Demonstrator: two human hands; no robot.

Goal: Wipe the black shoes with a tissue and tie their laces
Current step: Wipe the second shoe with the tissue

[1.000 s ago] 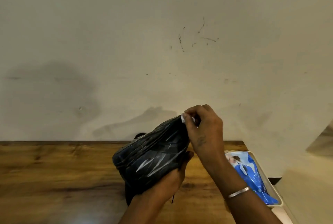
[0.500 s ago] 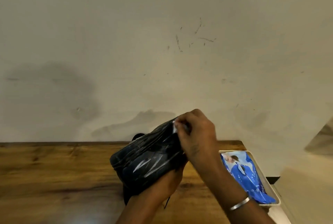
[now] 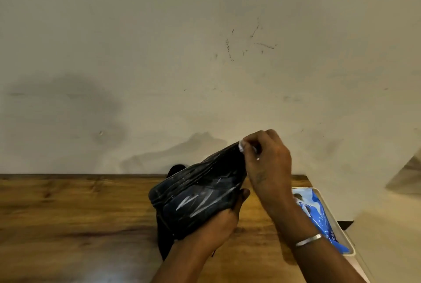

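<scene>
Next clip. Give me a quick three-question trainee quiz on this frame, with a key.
1. True or false: the black shoe rests flat on the table.
2. Which hand pinches the tissue? A left, B right.
3. Fill in: the blue packet lies in a white ____.
Key: 1 false, the left hand holds it up; 2 B, the right hand; 3 tray.

Left hand (image 3: 218,221) and right hand (image 3: 267,164), bare past the wrists.
Thin silver bangle (image 3: 308,240) round the right wrist, plain, narrow, catching a pale glint along its upper edge; small dark mark (image 3: 259,178) on the back of the right hand, perhaps a tattoo, too blurred to read.
</scene>
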